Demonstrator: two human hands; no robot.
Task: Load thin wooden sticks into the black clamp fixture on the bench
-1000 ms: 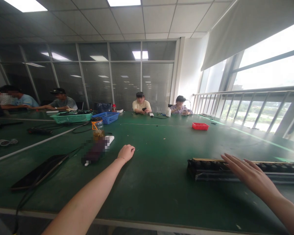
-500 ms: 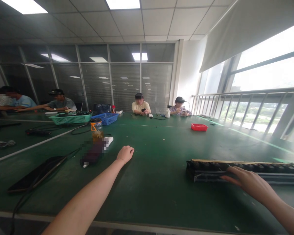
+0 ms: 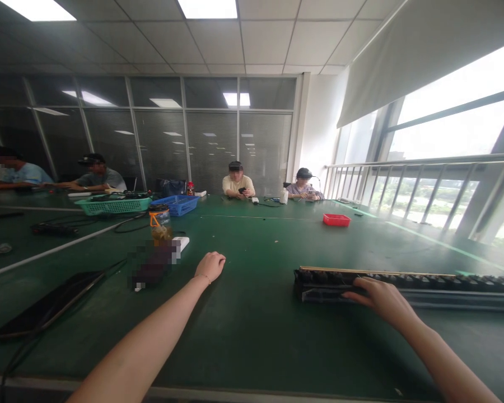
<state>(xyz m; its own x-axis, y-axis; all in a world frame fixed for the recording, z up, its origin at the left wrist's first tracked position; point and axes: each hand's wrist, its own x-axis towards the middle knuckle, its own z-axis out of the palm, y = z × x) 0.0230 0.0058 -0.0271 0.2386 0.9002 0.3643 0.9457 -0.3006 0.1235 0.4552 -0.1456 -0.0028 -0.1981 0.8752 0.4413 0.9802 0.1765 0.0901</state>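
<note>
A long black tray of small parts [image 3: 424, 282] lies flat on the green table [image 3: 260, 313], running off to the right. My right hand [image 3: 382, 300] grips the tray near its left end, fingers curled over its front edge. My left hand [image 3: 210, 266] rests on the bare mat further left as a loose fist, with nothing seen in it. A dark blurred object [image 3: 153, 263] lies just left of that hand.
A dark tablet [image 3: 46, 305] with a cable lies front left. A jar with an orange band [image 3: 158, 221], blue basket [image 3: 177, 205], green basket [image 3: 114, 205] and small red tray [image 3: 336, 220] stand further back. Several people sit along the far and left sides.
My right hand came down from hovering open above the tray, closed on its front edge, and the tray has slid left. My left hand stayed put.
</note>
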